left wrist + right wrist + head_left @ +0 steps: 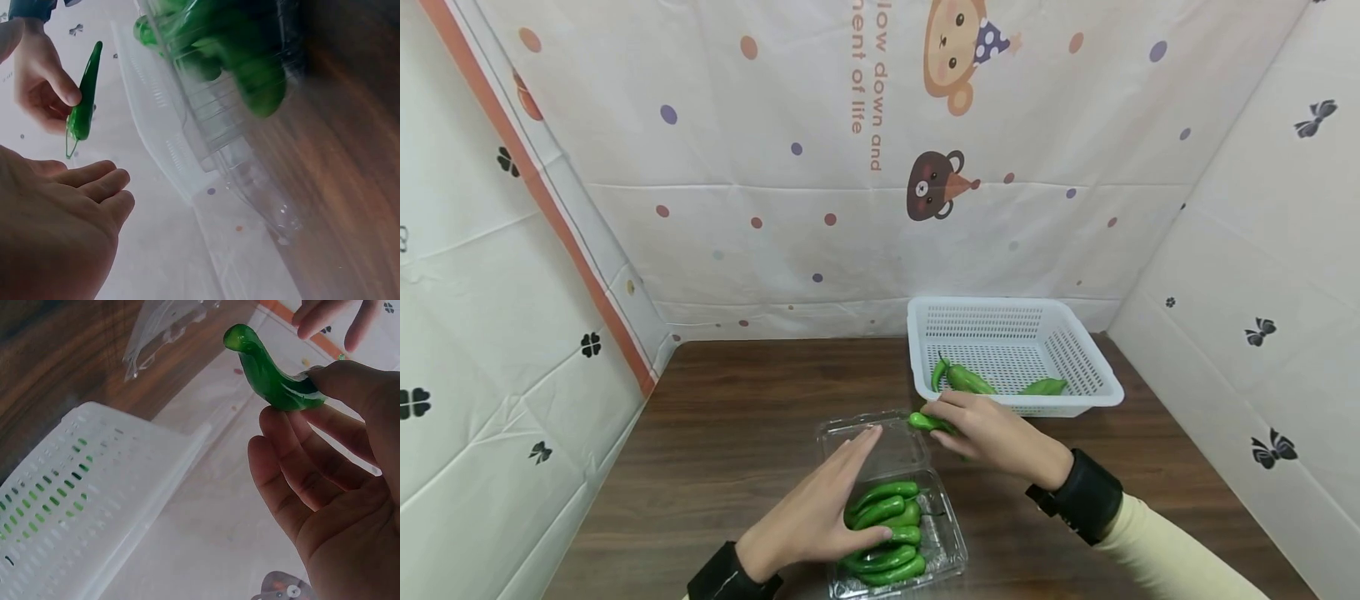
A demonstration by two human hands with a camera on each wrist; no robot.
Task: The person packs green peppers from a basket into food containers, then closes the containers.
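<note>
My right hand pinches a green chili pepper between thumb and fingers, just in front of the white basket. In the left wrist view that pepper hangs from the fingers with its thin stem downward. My left hand, fingers straight, hovers over the left side of a clear plastic clamshell box and holds nothing. Several green peppers lie side by side in the box, partly hidden by the left hand. Its lid is folded back, away from me.
A white perforated basket stands at the back right, with a few green peppers inside. The brown wooden table is bounded by printed cloth walls at the back and sides.
</note>
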